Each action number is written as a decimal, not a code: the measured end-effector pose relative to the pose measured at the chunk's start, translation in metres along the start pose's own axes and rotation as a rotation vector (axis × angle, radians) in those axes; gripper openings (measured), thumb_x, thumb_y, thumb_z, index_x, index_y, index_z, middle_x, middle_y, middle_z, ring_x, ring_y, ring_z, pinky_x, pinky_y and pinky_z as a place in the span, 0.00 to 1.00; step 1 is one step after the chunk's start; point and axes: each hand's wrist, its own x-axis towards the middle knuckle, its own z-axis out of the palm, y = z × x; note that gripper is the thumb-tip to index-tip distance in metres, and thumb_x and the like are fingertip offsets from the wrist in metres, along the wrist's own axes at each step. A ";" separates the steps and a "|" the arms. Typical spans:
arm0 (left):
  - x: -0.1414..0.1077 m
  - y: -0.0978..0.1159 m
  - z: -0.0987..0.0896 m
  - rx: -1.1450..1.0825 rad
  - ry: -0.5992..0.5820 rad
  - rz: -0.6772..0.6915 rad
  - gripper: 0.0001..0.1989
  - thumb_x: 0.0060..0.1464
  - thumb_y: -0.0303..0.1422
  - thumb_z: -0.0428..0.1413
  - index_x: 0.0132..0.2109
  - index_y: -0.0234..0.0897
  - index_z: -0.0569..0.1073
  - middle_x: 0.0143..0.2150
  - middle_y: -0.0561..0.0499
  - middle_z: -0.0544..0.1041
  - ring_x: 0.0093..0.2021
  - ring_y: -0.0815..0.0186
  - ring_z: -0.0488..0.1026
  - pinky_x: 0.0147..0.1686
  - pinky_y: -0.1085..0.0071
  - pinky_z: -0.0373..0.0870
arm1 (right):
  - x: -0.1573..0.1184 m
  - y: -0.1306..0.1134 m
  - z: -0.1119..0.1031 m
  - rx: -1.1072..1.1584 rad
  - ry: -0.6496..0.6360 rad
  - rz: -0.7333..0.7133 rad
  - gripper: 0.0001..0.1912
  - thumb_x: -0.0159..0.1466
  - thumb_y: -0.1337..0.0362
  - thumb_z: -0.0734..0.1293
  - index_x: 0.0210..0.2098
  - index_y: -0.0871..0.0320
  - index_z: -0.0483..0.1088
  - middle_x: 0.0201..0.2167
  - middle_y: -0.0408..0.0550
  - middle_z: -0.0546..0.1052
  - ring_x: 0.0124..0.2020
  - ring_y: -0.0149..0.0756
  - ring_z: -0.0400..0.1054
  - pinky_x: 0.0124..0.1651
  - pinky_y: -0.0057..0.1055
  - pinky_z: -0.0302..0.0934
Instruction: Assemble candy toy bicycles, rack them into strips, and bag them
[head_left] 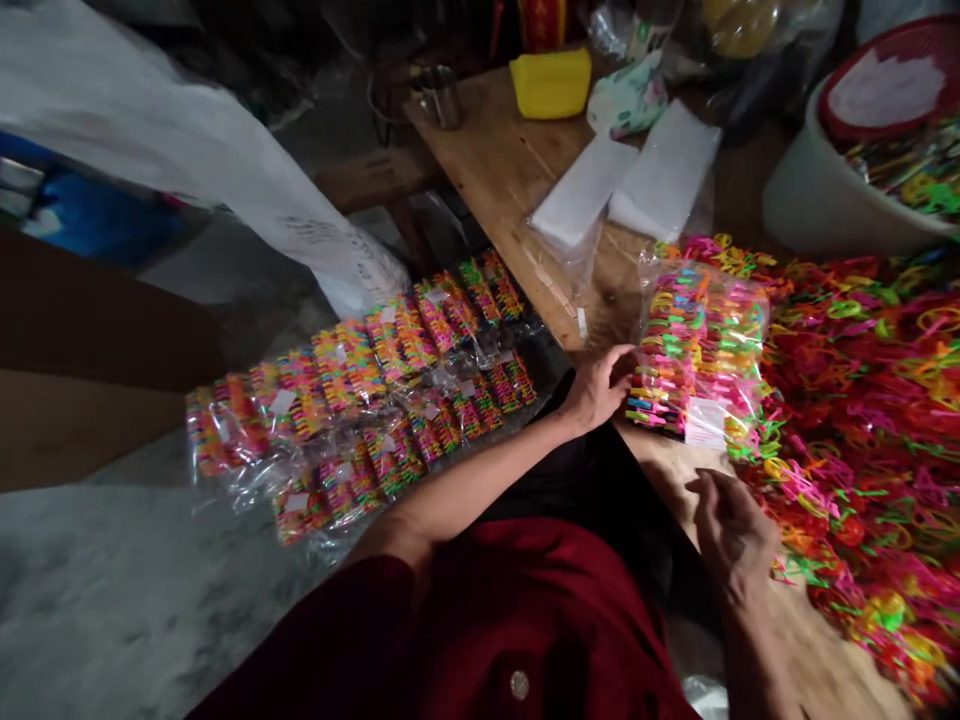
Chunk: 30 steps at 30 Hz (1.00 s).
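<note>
A clear plastic bag (pixel 675 340) packed with rows of small bright plastic pieces lies on the wooden table, a white label near its lower edge. My left hand (pixel 600 388) is at the bag's left edge, thumb and fingers apart, its fingertips touching or very close to the plastic. Below the bag, over the table's front edge, my right hand (pixel 731 525) is partly curled with its fingers apart and nothing in it. To the right of both, a large pile of loose colourful plastic pieces (pixel 847 400) covers the table.
Filled bags (pixel 345 375) lie in two rows at lower left, beside the table. White packets (pixel 581 190), a yellow container (pixel 551 84) and a metal cup (pixel 440 97) are on the table's far part. A white bucket (pixel 810 190) with a red basket (pixel 840 110) stands at upper right.
</note>
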 end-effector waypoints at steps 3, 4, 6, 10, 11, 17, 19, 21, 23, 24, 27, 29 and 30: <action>0.013 -0.003 0.004 -0.045 0.053 -0.020 0.25 0.59 0.22 0.57 0.62 0.34 0.65 0.56 0.41 0.78 0.54 0.61 0.77 0.58 0.62 0.72 | 0.008 -0.018 0.027 0.099 0.071 0.191 0.26 0.61 0.43 0.71 0.44 0.61 0.76 0.32 0.51 0.79 0.27 0.35 0.71 0.28 0.29 0.65; 0.017 -0.003 0.004 -0.033 0.081 -0.043 0.27 0.58 0.21 0.58 0.63 0.34 0.64 0.57 0.40 0.77 0.55 0.60 0.76 0.59 0.61 0.71 | 0.014 -0.022 0.033 0.160 0.085 0.254 0.28 0.59 0.42 0.72 0.43 0.61 0.76 0.30 0.50 0.79 0.24 0.34 0.70 0.26 0.28 0.64; 0.023 -0.001 0.003 0.053 0.068 -0.102 0.27 0.56 0.20 0.58 0.62 0.34 0.65 0.56 0.40 0.77 0.55 0.59 0.76 0.59 0.61 0.71 | 0.024 -0.027 0.039 0.250 0.084 0.337 0.27 0.57 0.42 0.73 0.40 0.61 0.74 0.24 0.46 0.76 0.20 0.33 0.66 0.21 0.28 0.61; 0.035 0.009 0.003 0.223 -0.076 -0.166 0.14 0.57 0.23 0.58 0.50 0.34 0.75 0.53 0.40 0.78 0.52 0.53 0.77 0.55 0.59 0.73 | 0.039 -0.024 0.039 0.219 0.052 0.387 0.21 0.55 0.47 0.74 0.27 0.59 0.70 0.15 0.41 0.69 0.15 0.31 0.61 0.18 0.29 0.58; 0.038 0.012 0.003 0.239 -0.078 -0.181 0.10 0.57 0.24 0.57 0.46 0.33 0.77 0.52 0.39 0.78 0.51 0.51 0.78 0.54 0.57 0.73 | 0.042 -0.023 0.039 0.212 0.044 0.394 0.21 0.54 0.48 0.74 0.24 0.58 0.68 0.13 0.41 0.68 0.14 0.31 0.60 0.18 0.29 0.56; 0.041 0.016 0.000 0.173 -0.112 -0.219 0.07 0.60 0.28 0.57 0.38 0.33 0.80 0.36 0.44 0.81 0.40 0.56 0.79 0.44 0.64 0.73 | 0.045 -0.026 0.039 0.216 0.005 0.373 0.19 0.52 0.48 0.74 0.24 0.59 0.71 0.15 0.43 0.70 0.17 0.33 0.62 0.20 0.30 0.57; 0.033 0.017 -0.001 0.101 -0.116 -0.199 0.08 0.62 0.29 0.56 0.40 0.33 0.81 0.35 0.46 0.81 0.38 0.61 0.79 0.41 0.69 0.72 | 0.042 -0.031 0.040 0.157 0.054 0.350 0.19 0.50 0.50 0.76 0.28 0.60 0.74 0.22 0.48 0.77 0.23 0.36 0.67 0.23 0.30 0.61; 0.022 0.018 -0.002 0.036 -0.090 -0.188 0.11 0.65 0.29 0.52 0.43 0.32 0.80 0.37 0.47 0.82 0.37 0.65 0.78 0.39 0.73 0.70 | 0.038 -0.035 0.041 0.159 0.116 0.349 0.22 0.48 0.50 0.78 0.34 0.61 0.77 0.30 0.52 0.80 0.28 0.39 0.70 0.26 0.31 0.64; 0.013 0.018 0.000 -0.119 -0.034 -0.224 0.11 0.66 0.29 0.52 0.43 0.32 0.79 0.38 0.47 0.81 0.36 0.67 0.76 0.36 0.75 0.68 | 0.037 -0.036 0.042 0.211 0.149 0.368 0.25 0.48 0.50 0.79 0.38 0.62 0.79 0.31 0.52 0.80 0.28 0.38 0.69 0.26 0.31 0.64; 0.011 0.019 0.002 -0.214 -0.005 -0.253 0.10 0.66 0.29 0.52 0.43 0.32 0.78 0.37 0.48 0.80 0.36 0.68 0.76 0.35 0.76 0.67 | 0.036 -0.036 0.043 0.228 0.156 0.371 0.25 0.48 0.50 0.78 0.39 0.62 0.79 0.30 0.51 0.80 0.26 0.36 0.68 0.25 0.30 0.63; 0.009 0.017 0.008 -0.473 0.049 -0.329 0.09 0.66 0.31 0.51 0.42 0.32 0.76 0.34 0.50 0.78 0.34 0.70 0.74 0.35 0.77 0.68 | 0.037 -0.034 0.045 0.254 0.184 0.327 0.23 0.53 0.51 0.76 0.40 0.62 0.78 0.27 0.47 0.78 0.24 0.33 0.67 0.26 0.29 0.64; 0.010 0.015 0.012 -0.621 0.075 -0.368 0.09 0.65 0.32 0.52 0.43 0.32 0.74 0.33 0.51 0.77 0.33 0.71 0.73 0.37 0.76 0.70 | 0.038 -0.034 0.047 0.312 0.200 0.304 0.23 0.55 0.51 0.76 0.41 0.62 0.78 0.28 0.47 0.78 0.24 0.33 0.69 0.27 0.30 0.66; 0.011 0.014 0.014 -0.713 0.092 -0.395 0.08 0.64 0.32 0.53 0.43 0.32 0.73 0.33 0.52 0.76 0.32 0.71 0.73 0.36 0.75 0.70 | 0.038 -0.034 0.047 0.354 0.210 0.301 0.23 0.54 0.51 0.76 0.41 0.62 0.77 0.29 0.47 0.79 0.24 0.33 0.69 0.27 0.32 0.68</action>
